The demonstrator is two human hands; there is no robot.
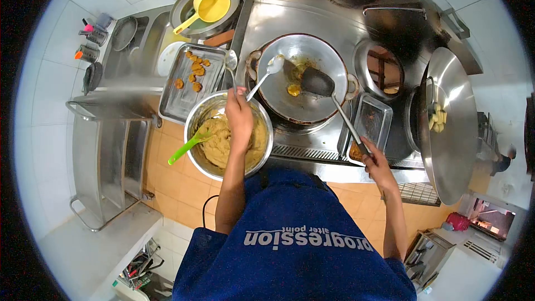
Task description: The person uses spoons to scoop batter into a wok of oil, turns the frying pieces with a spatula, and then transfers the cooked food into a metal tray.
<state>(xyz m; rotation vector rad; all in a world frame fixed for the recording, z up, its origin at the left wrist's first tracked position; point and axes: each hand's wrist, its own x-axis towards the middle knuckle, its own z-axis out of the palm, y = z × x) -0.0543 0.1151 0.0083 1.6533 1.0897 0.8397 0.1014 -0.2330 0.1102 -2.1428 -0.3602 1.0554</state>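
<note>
I see the left hand closed around a spoon over the batter bowl, and the right hand gripping the spatula handle at the wok.

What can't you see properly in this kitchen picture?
Head view:
- Bottom of the round steel bowl: covered by yellow batter and the left hand.
- What the long silver spoon carries: too small.
- Handle end of the dark metal spatula: inside the right hand.
- Under the large steel lid: hidden.

Steel stove counter, wok, fritter tray, small tray
</note>
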